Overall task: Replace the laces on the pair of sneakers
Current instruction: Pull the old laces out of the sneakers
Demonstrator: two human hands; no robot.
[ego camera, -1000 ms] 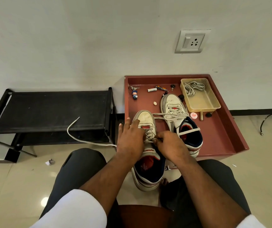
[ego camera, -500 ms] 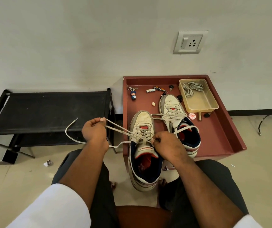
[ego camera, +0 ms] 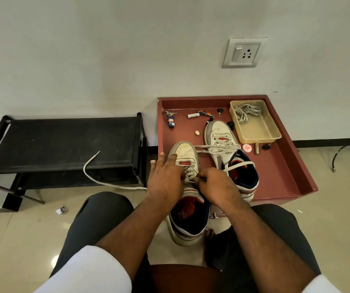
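A red tray (ego camera: 284,176) carries the far sneaker (ego camera: 222,140) mid-tray, a clear tub (ego camera: 273,134) of laces in its far right corner. The near sneaker (ego camera: 187,199) overhangs its near left edge. The left hand (ego camera: 165,178) lies spread over that shoe's lacing; the right hand (ego camera: 216,185) pinches its lace (ego camera: 190,173).

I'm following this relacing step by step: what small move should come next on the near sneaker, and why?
Probably the left hand should pinch the lace at the eyelets and draw it through: the right hand pinches the lace on the near sneaker, whose loose end trails left.
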